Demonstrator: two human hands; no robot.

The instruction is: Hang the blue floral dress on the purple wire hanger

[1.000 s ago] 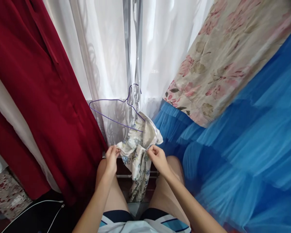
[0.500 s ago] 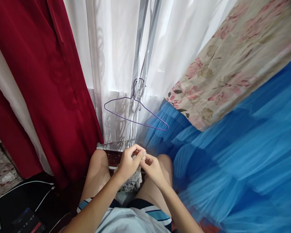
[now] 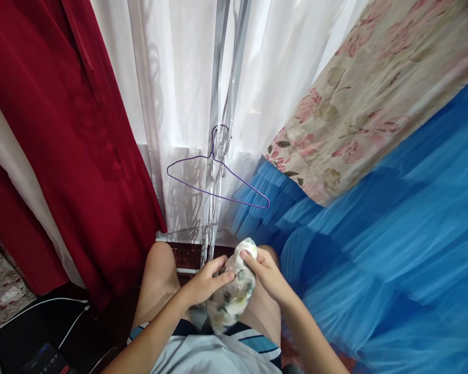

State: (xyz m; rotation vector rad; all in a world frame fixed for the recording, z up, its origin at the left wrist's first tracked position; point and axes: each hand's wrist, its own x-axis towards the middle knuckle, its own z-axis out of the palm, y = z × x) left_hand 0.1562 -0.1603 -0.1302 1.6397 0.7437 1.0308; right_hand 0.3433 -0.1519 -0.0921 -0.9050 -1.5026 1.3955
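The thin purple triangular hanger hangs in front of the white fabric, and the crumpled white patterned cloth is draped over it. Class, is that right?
Not quite: the cloth is not draped over the hanger. The head view shows it gripped by the person's right hand, apart from the hanger, which does hang in front of the white fabric.

The shirt (image 3: 206, 358) is pale — the shorts (image 3: 258, 343) navy, blue, white.
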